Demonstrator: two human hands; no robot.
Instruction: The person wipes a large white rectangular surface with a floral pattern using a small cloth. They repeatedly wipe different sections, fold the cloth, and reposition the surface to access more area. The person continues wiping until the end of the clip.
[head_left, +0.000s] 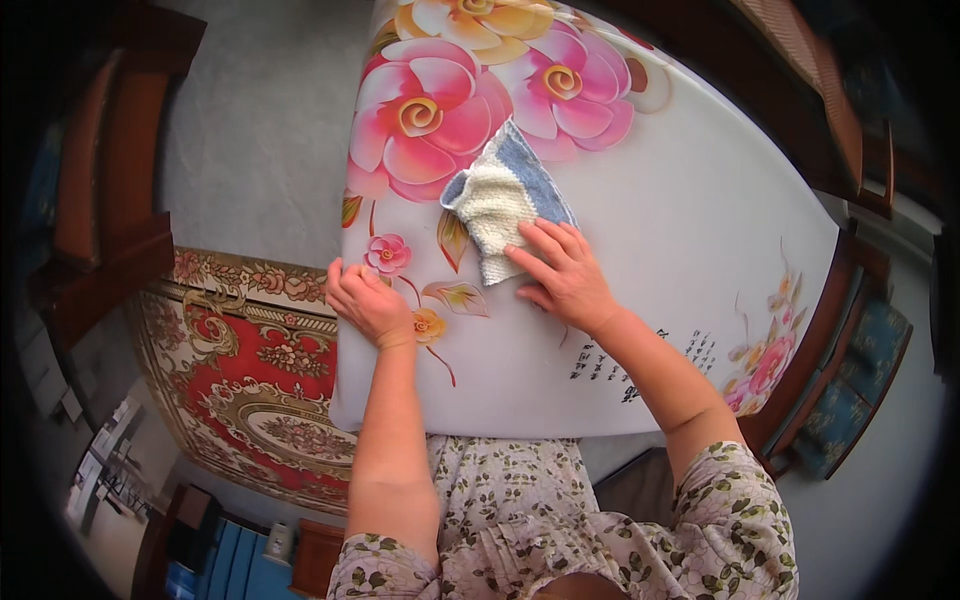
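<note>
A crumpled knitted cloth (497, 208), cream with blue-grey parts, lies on the flower-printed white tablecloth (690, 220). Its top corner points away from me, and one side is folded over. My right hand (567, 277) rests at the cloth's lower right, fingers stretched and apart, the fingertips touching the cream part. Close to the table's left edge is my left hand (372, 306), its fingers curled together beside a small pink printed flower. Whatever it may hold is hidden by the fingers.
A red patterned rug (270, 370) covers the floor at the left. Wooden furniture (110, 190) stands beyond it. At the right is a chair with blue patterned upholstery (855, 370). The table's near edge lies close to my body.
</note>
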